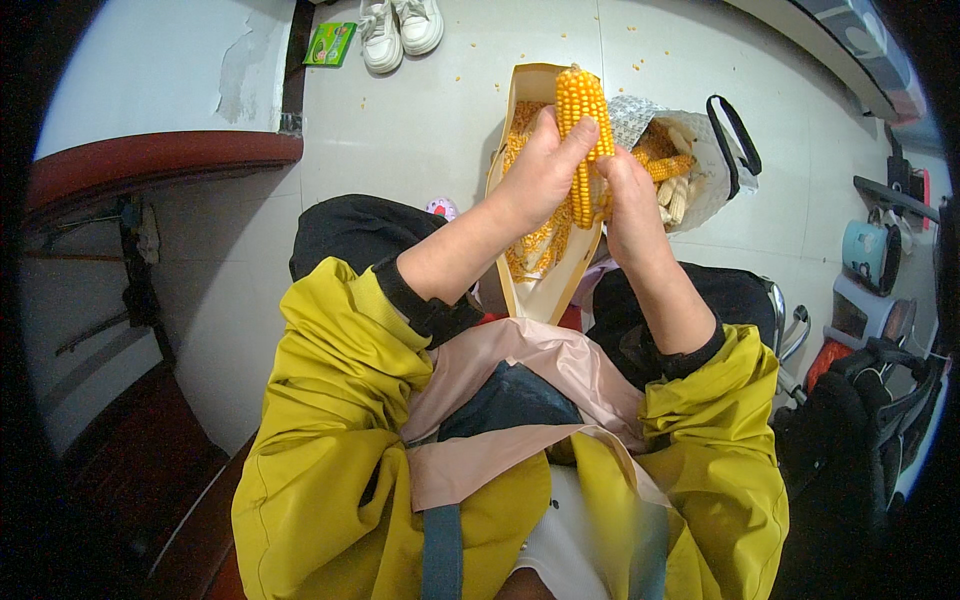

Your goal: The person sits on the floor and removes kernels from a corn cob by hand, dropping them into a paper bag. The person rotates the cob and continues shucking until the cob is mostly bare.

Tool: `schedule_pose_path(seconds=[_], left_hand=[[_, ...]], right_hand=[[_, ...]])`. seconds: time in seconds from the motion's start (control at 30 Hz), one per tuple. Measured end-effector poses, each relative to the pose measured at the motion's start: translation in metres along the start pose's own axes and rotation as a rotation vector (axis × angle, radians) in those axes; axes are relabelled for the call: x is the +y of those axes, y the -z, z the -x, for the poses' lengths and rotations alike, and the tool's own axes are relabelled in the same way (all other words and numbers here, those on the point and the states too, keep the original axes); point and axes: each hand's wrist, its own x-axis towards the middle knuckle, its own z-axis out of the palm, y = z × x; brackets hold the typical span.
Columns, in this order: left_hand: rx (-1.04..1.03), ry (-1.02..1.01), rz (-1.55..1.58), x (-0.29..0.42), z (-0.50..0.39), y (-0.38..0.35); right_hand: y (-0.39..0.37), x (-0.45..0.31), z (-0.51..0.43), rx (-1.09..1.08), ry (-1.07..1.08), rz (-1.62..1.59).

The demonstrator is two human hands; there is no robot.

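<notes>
Both my hands grip a yellow ear of corn (581, 97) above an open cardboard box (574, 281). My left hand (544, 169) wraps it from the left, its thumb lying across the kernels. From the right, my right hand (634, 195) clasps the ear, thumb pressed near its middle. A paler strip on the ear's lower right side is partly hidden by that hand. Loose corn kernels (536, 247) fill much of the box below, with pale pieces among them. Right of the box, a bag (709, 199) with a black handle holds bare cobs (677, 199) and corn ears (667, 166).
Scattered kernels lie on the tiled floor (420, 127). White shoes (381, 37) and a green packet (330, 43) sit at the upper left, by a white panel (172, 67) with a dark red edge. A black bag (847, 405) and a chrome frame (787, 330) stand at right.
</notes>
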Motion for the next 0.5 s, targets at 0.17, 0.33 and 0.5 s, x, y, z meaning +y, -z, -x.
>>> schedule_pose_path(seconds=[0.17, 0.33, 0.5], left_hand=[[0.011, 0.020, 0.017, 0.0011, -0.0005, -0.0005], [-0.002, 0.072, 0.202, 0.0057, -0.0009, -0.0003], [0.008, 0.038, 0.194, 0.0062, -0.0013, -0.0010]], right_hand=[[0.0021, 0.0037, -0.0016, -0.017, 0.021, 0.003], [0.0017, 0.0080, -0.0040, -0.032, 0.020, -0.113], [0.0031, 0.0077, -0.0054, -0.054, 0.007, -0.110]])
